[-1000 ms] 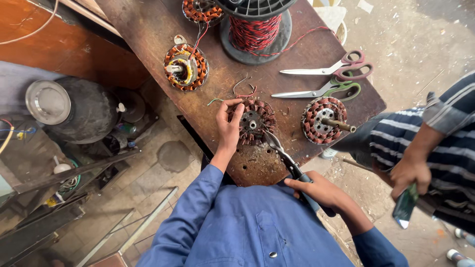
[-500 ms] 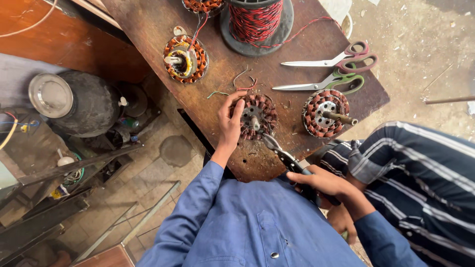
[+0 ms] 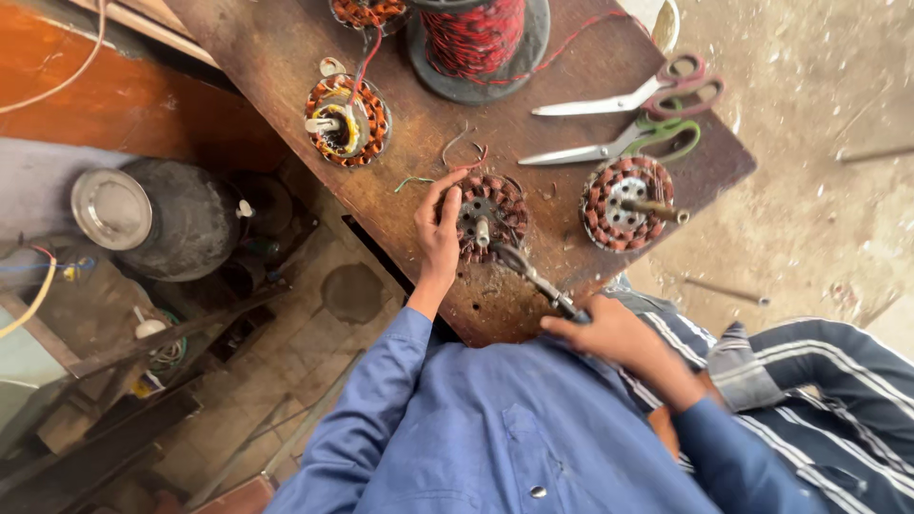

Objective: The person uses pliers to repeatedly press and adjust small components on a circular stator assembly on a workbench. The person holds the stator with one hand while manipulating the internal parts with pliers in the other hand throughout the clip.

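1. Head view is showing the left hand [image 3: 440, 231] bracing the wound stator [image 3: 487, 217], fingers curled against its rim, near the front edge of the wooden bench [image 3: 286, 57].
2. The right hand [image 3: 609, 333] is gripping the pliers [image 3: 535, 278], closed around the handles.
3. The stator is looking heavy and rigid, its copper windings fragile; the outer iron rim is seeming the safest hold.
4. It is lying flat, shaft pointing up; the pliers are running diagonally from the right hand towards it.

The top edge cuts off the wire spool [image 3: 473, 38] and a copper coil [image 3: 367, 11] beside it. The right hand [image 3: 609, 333] hides the pliers' [image 3: 533, 276] handles. The left hand [image 3: 440, 228] covers part of a wound coil [image 3: 495, 214]. A striped sleeve [image 3: 828, 390] runs off right.
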